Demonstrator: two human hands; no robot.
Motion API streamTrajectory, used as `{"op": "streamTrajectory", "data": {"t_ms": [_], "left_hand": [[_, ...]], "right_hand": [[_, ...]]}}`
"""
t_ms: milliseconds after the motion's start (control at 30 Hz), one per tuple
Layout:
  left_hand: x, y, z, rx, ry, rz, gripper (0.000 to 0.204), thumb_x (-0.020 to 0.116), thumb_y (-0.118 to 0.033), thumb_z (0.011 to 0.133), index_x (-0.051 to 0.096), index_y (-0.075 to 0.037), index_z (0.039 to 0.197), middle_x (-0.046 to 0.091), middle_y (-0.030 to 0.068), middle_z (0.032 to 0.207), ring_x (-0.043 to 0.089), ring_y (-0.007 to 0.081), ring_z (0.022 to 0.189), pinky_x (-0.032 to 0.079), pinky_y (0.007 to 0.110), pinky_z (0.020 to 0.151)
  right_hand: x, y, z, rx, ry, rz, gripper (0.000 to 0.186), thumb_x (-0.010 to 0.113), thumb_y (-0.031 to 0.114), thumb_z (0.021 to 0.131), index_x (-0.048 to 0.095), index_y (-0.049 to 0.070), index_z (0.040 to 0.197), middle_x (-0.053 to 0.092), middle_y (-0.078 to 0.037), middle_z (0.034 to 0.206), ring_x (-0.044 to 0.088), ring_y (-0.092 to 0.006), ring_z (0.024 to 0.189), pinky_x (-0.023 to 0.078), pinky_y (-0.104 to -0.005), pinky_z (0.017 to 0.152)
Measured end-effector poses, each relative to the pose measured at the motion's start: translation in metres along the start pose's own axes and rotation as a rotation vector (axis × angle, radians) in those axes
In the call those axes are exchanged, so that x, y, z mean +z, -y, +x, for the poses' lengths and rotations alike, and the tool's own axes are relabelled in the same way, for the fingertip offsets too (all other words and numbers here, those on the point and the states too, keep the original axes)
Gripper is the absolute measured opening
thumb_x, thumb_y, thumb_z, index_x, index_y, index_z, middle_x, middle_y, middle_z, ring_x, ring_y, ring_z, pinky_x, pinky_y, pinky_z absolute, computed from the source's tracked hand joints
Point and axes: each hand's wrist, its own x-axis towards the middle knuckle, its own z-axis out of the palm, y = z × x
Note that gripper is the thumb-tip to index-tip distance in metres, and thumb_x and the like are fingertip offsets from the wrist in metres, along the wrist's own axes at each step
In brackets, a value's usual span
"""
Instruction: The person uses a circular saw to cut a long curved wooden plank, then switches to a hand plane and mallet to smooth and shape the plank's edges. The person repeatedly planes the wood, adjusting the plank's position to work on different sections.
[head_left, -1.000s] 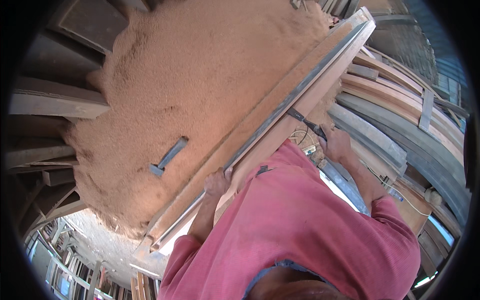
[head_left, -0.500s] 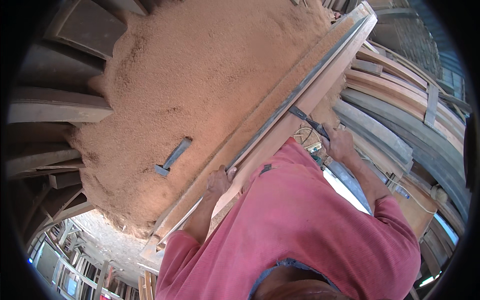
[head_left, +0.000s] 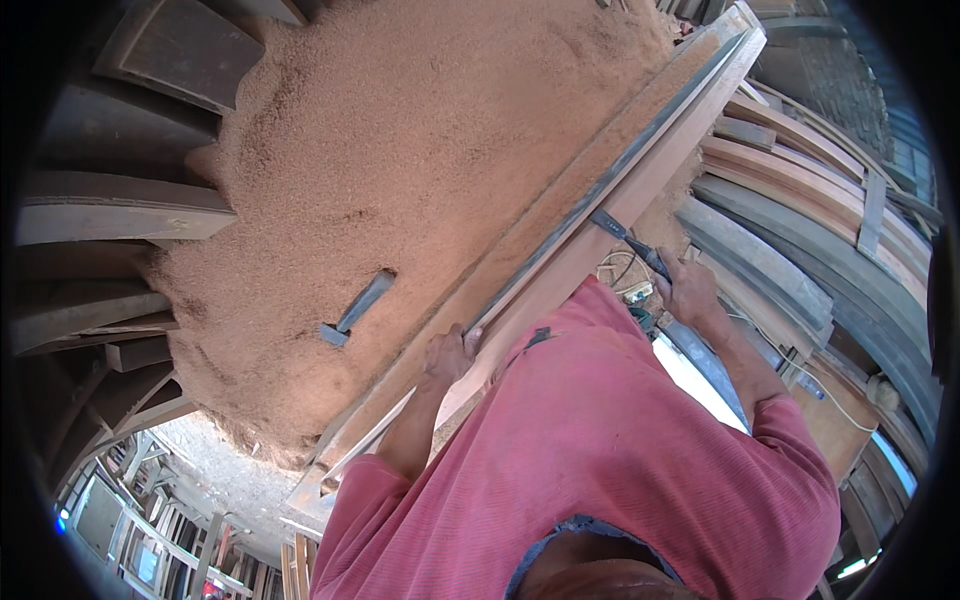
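Note:
A long wooden plank [head_left: 575, 262] runs diagonally in front of me, along a ledge dusted with sawdust. My left hand [head_left: 448, 355] is closed round the plank's edge near its lower end, thumb toward me. Farther up, my right hand [head_left: 690, 290] grips the dark handle of a chisel [head_left: 628, 237]. The chisel's broad, dark blade tip reaches over the plank's face; whether it touches the wood I cannot tell. To the left of the plank, a hammer [head_left: 360, 305] lies on the sawdust.
A large heap of sawdust [head_left: 430, 130] spreads beyond the plank. Thick timbers [head_left: 120, 222] jut in from the left, and stacked curved boards [head_left: 800, 200] fill the right. A pale cable [head_left: 830, 395] and a greenish tool [head_left: 640, 318] lie near my right forearm.
The whole scene sits slightly farther right in the picture. Both hands keep their holds, and the chisel stays over the same part of the plank.

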Motion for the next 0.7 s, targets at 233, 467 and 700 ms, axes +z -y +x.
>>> {"op": "streamTrajectory", "data": {"t_ms": [233, 467, 700], "left_hand": [[0.005, -0.014, -0.012, -0.015, -0.061, 0.007, 0.061, 0.041, -0.056, 0.104, 0.057, 0.001, 0.117, 0.069, 0.0332, 0.098, 0.068, 0.0501, 0.098, 0.052, 0.057, 0.089], [0.015, -0.015, -0.013, 0.017, -0.126, 0.048, 0.061, 0.040, -0.057, 0.104, 0.058, 0.000, 0.114, 0.070, 0.0315, 0.097, 0.069, 0.0472, 0.098, 0.053, 0.055, 0.088], [0.013, -0.018, -0.013, 0.008, -0.141, 0.029, 0.063, 0.040, -0.057, 0.103, 0.059, 0.001, 0.120, 0.070, 0.0312, 0.103, 0.068, 0.0474, 0.104, 0.052, 0.054, 0.093]], "right_hand": [[-0.033, 0.019, 0.008, 0.025, 0.116, -0.034, 0.034, 0.061, 0.022, 0.092, 0.059, 0.003, 0.121, 0.071, -0.023, 0.091, 0.070, -0.0410, 0.087, 0.054, -0.0529, 0.075], [-0.052, 0.043, 0.048, 0.003, 0.300, -0.182, 0.031, 0.059, 0.008, 0.081, 0.063, 0.000, 0.110, 0.072, -0.027, 0.100, 0.070, -0.0425, 0.098, 0.055, -0.0514, 0.084], [-0.035, -0.008, 0.024, 0.210, -0.096, 0.224, 0.032, 0.064, 0.019, 0.086, 0.059, -0.004, 0.108, 0.070, -0.030, 0.100, 0.069, -0.0456, 0.100, 0.053, -0.0539, 0.087]]}}
